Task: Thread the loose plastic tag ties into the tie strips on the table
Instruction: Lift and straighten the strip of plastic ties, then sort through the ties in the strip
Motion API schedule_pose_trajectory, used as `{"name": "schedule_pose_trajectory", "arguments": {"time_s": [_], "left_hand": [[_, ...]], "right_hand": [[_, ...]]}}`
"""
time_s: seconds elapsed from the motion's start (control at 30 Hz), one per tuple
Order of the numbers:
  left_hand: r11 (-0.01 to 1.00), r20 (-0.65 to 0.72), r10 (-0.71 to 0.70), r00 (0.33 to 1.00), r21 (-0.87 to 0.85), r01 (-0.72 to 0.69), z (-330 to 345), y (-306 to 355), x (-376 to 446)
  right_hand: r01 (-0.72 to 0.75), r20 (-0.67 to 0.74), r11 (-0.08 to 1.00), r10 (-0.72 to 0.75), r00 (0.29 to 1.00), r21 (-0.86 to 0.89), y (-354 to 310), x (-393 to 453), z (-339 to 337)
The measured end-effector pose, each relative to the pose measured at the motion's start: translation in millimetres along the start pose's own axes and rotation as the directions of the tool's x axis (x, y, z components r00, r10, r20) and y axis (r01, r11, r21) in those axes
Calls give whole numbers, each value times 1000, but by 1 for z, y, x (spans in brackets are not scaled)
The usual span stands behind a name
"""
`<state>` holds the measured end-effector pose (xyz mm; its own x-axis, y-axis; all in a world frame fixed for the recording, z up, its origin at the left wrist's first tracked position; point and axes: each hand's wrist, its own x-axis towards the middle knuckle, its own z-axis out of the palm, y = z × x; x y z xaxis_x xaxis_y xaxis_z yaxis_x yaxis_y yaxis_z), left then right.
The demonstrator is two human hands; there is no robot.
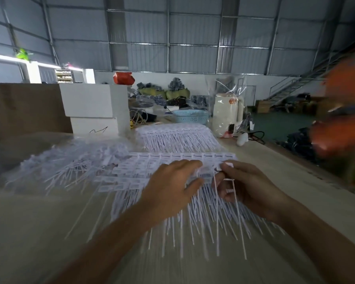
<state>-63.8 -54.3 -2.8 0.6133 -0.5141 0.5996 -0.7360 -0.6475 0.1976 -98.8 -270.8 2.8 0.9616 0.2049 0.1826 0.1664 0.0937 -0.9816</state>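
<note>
Far left on the table (39, 222): loose heap of white plastic tag ties (70, 160). Centre: stacked tie strips (172, 158), tails fanned toward the camera. Left hand (172, 187) laid flat on the strips, fingers nearly straight, pressing them down. Right hand (244, 187) just beside it, fingers curled, pinching a single tag tie (226, 165) by its head at the strips' right end, tail hanging down.

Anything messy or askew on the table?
Yes. The loose white plastic tag ties at left lie in a tangled heap, tails pointing every way, unlike the aligned white tie strips behind the hands. No damage visible.
</note>
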Motion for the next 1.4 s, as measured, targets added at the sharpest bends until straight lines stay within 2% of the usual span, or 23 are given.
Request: {"name": "schedule_pose_trajectory", "arguments": {"time_s": [0.1, 0.17, 0.23, 0.33, 0.4, 0.5, 0.53, 0.57, 0.7, 0.73, 0.8, 0.83, 0.87, 0.93, 0.97, 1.0, 1.1, 1.23, 1.3, 1.4], "left_hand": [[986, -164, 133, 977, 126, -113, 11, 0, -6], [960, -167, 195, 966, 236, -153, 9, -2, -8], [934, -149, 229, 962, 314, -173, 8, -1, -9], [914, -117, 245, 962, 358, -189, 10, 4, -9], [917, -99, 237, 966, 352, -189, 11, 6, -9], [943, -73, 192, 979, 289, -163, 12, 6, -8], [952, -66, 179, 982, 264, -156, 12, 7, -7], [954, -58, 182, 982, 252, -162, 12, 7, -6], [970, -98, 210, 973, 149, -194, 5, 7, 3], [963, -124, 226, 966, 177, -203, 2, 8, 6], [935, -171, 281, 944, 270, -229, -4, 13, 10], [921, -189, 308, 932, 305, -243, -7, 18, 11], [910, -199, 328, 923, 327, -253, -12, 21, 11], [910, -220, 332, 917, 331, -250, -22, 28, 11], [918, -235, 318, 918, 317, -237, -28, 30, 11], [929, -252, 300, 920, 294, -223, -33, 30, 12], [950, -263, 267, 927, 232, -208, -41, 29, 9], [974, -194, 214, 957, 121, -193, -25, 24, 1], [987, -165, 160, 973, 43, -155, -14, 20, -3], [989, -130, 149, 980, 34, -146, -4, 15, -6]], "right_hand": [[-13, 28, 997, 15, 999, -77, 1, -6, 9], [26, 27, 976, -21, 999, -218, -3, -9, 14], [91, 11, 904, -94, 995, -418, -8, -11, 15], [172, 18, 718, -217, 976, -675, -14, -14, 13], [253, 76, 528, -333, 940, -811, -15, -14, 10], [295, 170, 237, -438, 883, -926, -9, -13, 8], [288, 181, 175, -459, 870, -942, -8, -12, 6], [283, 177, 157, -481, 859, -946, -7, -11, 4], [314, 153, 224, -534, 831, -923, -4, -7, -3], [301, 145, 207, -548, 824, -931, -2, -5, -6], [174, 40, 180, -576, 817, -968, -2, -1, -18], [82, -70, 235, -573, 817, -968, -4, 1, -27], [20, -200, 373, -542, 816, -928, -8, 3, -35], [79, -336, 706, -430, 838, -704, -18, 1, -41], [136, -325, 801, -384, 864, -583, -21, -2, -39], [168, -284, 841, -352, 892, -515, -22, -4, -33], [189, -123, 868, -273, 954, -459, -15, -8, -9], [100, -4, 951, -106, 994, -293, -9, -11, 15], [58, -3, 954, -61, 998, -293, -7, -11, 22], [46, -2, 946, -49, 999, -322, -3, -11, 25]]}}
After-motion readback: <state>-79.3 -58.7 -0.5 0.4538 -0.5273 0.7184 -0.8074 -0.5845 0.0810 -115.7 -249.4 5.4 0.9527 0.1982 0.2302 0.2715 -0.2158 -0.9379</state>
